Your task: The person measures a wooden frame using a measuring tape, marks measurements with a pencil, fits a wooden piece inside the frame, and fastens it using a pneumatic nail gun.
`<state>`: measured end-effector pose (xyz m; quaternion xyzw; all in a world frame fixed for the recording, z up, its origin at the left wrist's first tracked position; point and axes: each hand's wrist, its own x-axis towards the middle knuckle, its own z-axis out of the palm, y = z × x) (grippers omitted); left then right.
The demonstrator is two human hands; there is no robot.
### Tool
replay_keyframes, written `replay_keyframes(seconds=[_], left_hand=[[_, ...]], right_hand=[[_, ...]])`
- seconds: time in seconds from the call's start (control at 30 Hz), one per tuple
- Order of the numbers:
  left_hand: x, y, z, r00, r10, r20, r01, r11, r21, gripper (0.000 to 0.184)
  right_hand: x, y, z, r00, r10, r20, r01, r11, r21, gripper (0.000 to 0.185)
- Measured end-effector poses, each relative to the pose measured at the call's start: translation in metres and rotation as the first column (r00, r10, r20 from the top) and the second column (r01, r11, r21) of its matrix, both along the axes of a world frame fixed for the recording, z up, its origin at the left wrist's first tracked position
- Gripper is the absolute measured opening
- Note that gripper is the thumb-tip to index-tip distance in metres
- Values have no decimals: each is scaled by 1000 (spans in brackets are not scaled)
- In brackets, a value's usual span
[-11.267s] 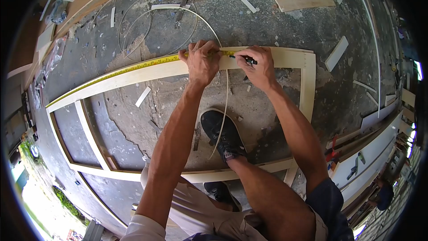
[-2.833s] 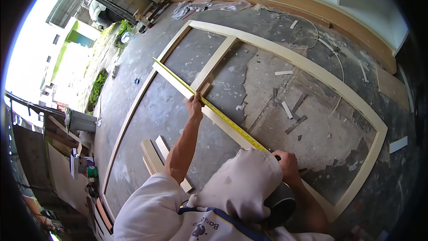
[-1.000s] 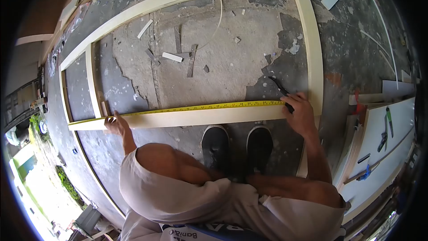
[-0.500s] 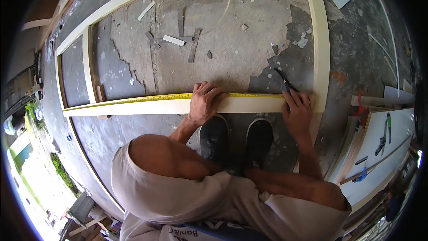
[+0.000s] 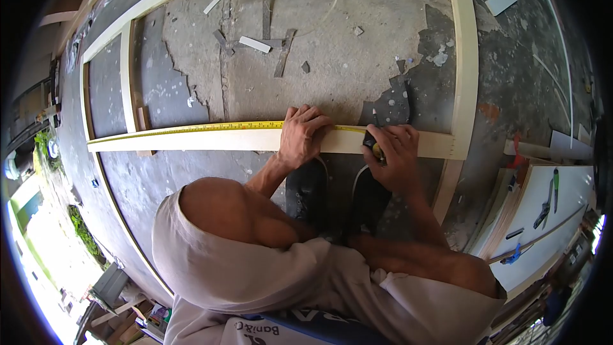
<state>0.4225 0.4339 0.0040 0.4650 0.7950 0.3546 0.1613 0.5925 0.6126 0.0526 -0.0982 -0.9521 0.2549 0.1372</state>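
Note:
A long pale wooden board lies across the frame in front of me, with a yellow tape measure blade stretched along its far edge from the left end. My left hand is closed over board and blade near the middle, fingers curled over the far edge. To its right, my right hand is closed around the dark tape measure case, which shows a bit of yellow. A thin pencil-like tool pokes out beyond its fingers. My palm hides most of the case.
The large pale wooden frame surrounds a worn floor, with a short crosspiece at left. Offcuts and dark strips lie inside it. My shoes are just below the board. At right, a white panel carries hand tools.
My right hand has moved left along the board from near its right end, and the tape measure case now shows in it. My left hand stays on the board. The view has shifted slightly.

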Motion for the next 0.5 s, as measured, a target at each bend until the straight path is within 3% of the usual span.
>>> replay_keyframes(seconds=[0.2, 0.27, 0.37, 0.5], left_hand=[[-3, 0, -2, 1000, -22, 5, 22, 1000, -9, 10], [-5, 1, 1, 1000, -25, 15, 25, 1000, -9, 10], [-5, 1, 2, 999, -41, 9, 41, 999, -27, 10], [-5, 1, -3, 999, -45, 7, 45, 999, -21, 11]], right_hand=[[-13, -21, -14, 988, 79, -133, -87, 995, -57, 34], [-16, -26, -16, 975, -34, -220, -39, 948, -316, 33], [-17, -33, -24, 956, -135, -259, 2, 890, -455, 30], [-20, -35, -32, 949, -138, -284, 13, 916, -400, 24]])
